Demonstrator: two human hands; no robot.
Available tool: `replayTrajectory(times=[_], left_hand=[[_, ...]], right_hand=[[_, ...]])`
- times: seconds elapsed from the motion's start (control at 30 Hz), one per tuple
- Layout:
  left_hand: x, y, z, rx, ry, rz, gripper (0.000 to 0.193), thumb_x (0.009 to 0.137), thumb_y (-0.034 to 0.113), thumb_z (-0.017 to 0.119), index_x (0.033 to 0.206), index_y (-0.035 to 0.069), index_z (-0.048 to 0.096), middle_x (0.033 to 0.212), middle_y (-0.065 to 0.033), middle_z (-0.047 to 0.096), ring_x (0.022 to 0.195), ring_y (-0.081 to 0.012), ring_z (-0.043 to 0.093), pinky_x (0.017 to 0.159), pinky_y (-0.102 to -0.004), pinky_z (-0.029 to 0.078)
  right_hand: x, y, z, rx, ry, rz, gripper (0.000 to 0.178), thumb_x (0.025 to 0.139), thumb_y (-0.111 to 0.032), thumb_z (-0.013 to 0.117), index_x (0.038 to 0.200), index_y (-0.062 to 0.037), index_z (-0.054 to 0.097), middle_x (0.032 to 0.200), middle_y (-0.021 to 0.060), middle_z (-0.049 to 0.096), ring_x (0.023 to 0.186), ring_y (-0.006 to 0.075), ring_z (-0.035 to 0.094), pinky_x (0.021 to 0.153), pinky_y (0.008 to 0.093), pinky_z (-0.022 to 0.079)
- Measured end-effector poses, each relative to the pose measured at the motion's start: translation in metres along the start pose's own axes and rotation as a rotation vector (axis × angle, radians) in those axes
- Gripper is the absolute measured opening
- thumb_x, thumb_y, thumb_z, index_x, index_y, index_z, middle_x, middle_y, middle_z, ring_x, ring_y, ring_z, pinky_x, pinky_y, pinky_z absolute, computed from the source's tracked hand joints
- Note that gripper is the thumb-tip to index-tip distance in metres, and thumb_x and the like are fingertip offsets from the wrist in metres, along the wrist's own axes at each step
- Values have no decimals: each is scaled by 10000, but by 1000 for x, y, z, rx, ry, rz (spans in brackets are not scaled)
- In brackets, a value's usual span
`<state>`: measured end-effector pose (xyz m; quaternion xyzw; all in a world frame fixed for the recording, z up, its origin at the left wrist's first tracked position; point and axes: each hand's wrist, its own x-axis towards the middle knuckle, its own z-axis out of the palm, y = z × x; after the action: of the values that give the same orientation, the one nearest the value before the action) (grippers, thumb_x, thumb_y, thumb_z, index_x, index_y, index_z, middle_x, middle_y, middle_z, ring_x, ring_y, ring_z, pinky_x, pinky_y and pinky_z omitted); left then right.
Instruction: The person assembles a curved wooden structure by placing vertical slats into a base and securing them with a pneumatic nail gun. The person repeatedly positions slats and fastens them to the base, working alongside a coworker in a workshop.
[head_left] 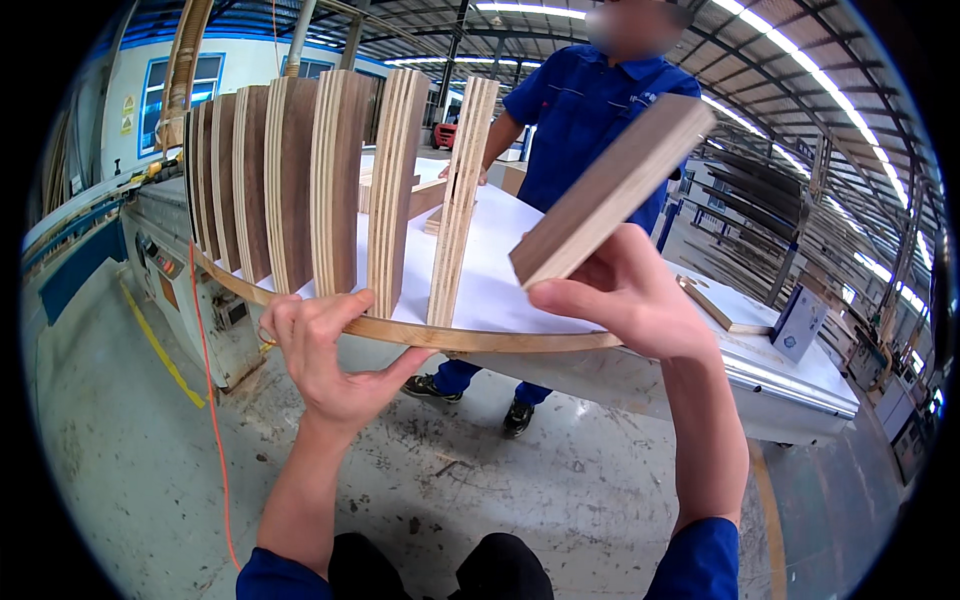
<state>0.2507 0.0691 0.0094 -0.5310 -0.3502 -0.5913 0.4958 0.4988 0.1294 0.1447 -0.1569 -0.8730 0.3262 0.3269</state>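
My right hand is closed round the near end of a plywood strip with a dark wood-grain face, held tilted above the white tabletop. At the table's front edge, my left hand grips the wooden edge strip, with fingers above it and the thumb below. Its fingertips are beside the foot of an upright plywood strip. Several like strips stand in a row to its left, among them a thick one. A narrower upright strip with a slot in its edge stands to the right.
Across the table stands a person in a blue shirt, one hand near lying wood pieces. On the right are a flat board and a white-and-blue box. An orange cable hangs at the left.
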Motion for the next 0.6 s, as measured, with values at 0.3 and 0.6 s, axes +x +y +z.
replayTrajectory(times=[0.3,0.6], left_hand=[[3,1,-1,-7,-11,5,722,556,364,967,1115,78,611,961,-29,596,887,-243,493,827,-388,353],[-3,-1,2,3,6,-6,739,558,389,964,1124,70,611,959,-31,600,891,-246,496,826,-390,352]], right_hand=[[12,17,12,-289,-108,-49,501,835,-351,745,1114,61,691,1022,157,714,955,218,663,923,328,501],[17,22,9,-407,-139,0,579,808,-414,751,1083,89,675,992,173,695,963,232,649,919,316,495]])
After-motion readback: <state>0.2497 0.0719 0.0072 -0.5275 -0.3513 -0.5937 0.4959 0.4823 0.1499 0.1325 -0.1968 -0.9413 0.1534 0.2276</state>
